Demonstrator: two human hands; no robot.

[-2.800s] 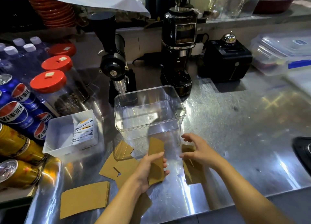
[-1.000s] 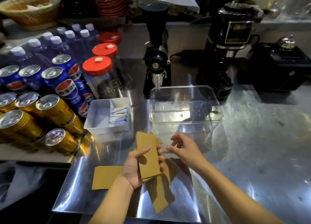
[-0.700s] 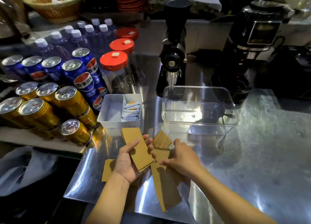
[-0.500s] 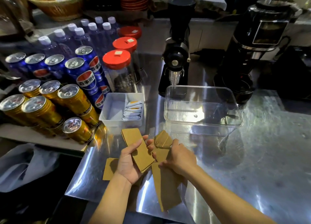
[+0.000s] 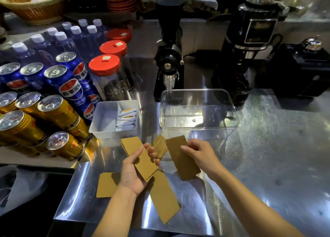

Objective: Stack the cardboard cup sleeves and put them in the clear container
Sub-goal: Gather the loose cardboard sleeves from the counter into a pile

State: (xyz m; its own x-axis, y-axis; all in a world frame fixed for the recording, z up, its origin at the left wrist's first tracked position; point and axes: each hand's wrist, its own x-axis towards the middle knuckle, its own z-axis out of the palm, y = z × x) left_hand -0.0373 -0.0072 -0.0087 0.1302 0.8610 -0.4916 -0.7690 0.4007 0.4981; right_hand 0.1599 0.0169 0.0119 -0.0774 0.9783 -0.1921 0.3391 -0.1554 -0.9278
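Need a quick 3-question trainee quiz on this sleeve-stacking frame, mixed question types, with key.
1. True or false: the clear container already holds sleeves.
2. What does the right hand hold?
3. Multiple choice: the white tray sits A) left of the container, B) right of it, C) inside it.

Key: 1 false, it is empty. 2 a single sleeve; the left hand holds the stack. 3 A.

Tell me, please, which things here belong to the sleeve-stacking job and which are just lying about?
Job: stack of sleeves in left hand; single sleeve in right hand; loose sleeves on counter; clear container.

Lying about: soda cans, water bottles, red-lidded jars, sachet tray, grinders.
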